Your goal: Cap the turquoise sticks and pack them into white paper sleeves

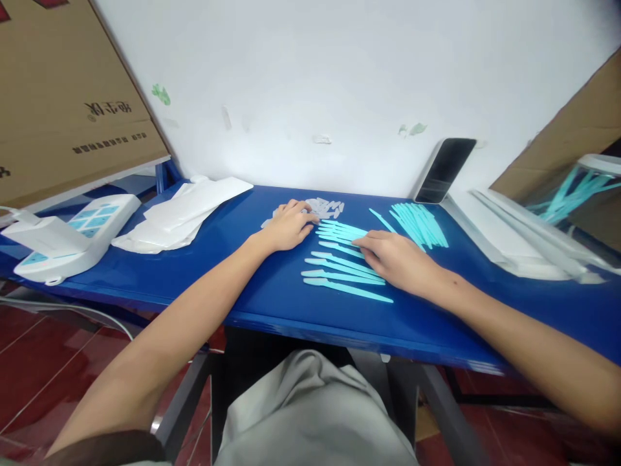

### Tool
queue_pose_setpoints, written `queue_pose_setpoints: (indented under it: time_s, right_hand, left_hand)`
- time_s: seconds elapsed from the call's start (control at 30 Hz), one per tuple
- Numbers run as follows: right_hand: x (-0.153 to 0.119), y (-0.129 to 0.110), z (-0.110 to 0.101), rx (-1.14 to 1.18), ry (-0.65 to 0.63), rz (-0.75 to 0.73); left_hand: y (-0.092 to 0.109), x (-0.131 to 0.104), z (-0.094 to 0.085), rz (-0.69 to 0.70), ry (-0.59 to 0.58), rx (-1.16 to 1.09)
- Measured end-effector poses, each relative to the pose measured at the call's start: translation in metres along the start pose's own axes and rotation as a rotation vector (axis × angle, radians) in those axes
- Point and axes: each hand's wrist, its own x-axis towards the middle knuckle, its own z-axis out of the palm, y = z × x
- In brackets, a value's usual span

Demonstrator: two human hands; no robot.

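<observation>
"Sticks (349,288), slim, turquoise and razor-shaped: where do they lie?"

"In a loose row on the blue table (262,278), notched ends to the left, tapering ends to the right. A denser pile of sticks (421,225) lies farther right, near the wall."

"And the left hand (291,226)?"

"Palm down, fingers loosely curved and partly spread, over a heap of small translucent pieces (328,208) just left of the row's far end. Whether it holds one, I cannot tell."

"The right hand (395,259)?"

"Thumb and fingers are drawn narrow at the right ends of the far sticks. I cannot tell whether they pinch one."

"What else is around?"

"White flat packets (169,217) and a power strip (109,217) on the left; a smartphone (446,171) tilted against the white wall (291,84) at far right; a clear container (601,163) with turquoise sticks inside, right of that."
</observation>
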Motion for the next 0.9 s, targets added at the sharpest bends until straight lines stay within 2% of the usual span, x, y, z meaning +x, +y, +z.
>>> queue_pose_setpoints:
  time_s: [0.33, 0.63, 0.9]
  right_hand:
    - [0.0, 0.011, 0.004, -0.097, -0.005, -0.011]
    - [-0.003, 0.017, 0.007, 0.041, 0.015, -0.013]
    - [-0.001, 0.013, 0.006, 0.084, 0.019, -0.054]
  left_hand:
    - [-0.005, 0.001, 0.001, -0.013, -0.01, -0.064]
    - [-0.003, 0.002, -0.001, -0.052, -0.008, -0.033]
    - [-0.004, 0.003, 0.003, -0.073, -0.003, -0.06]
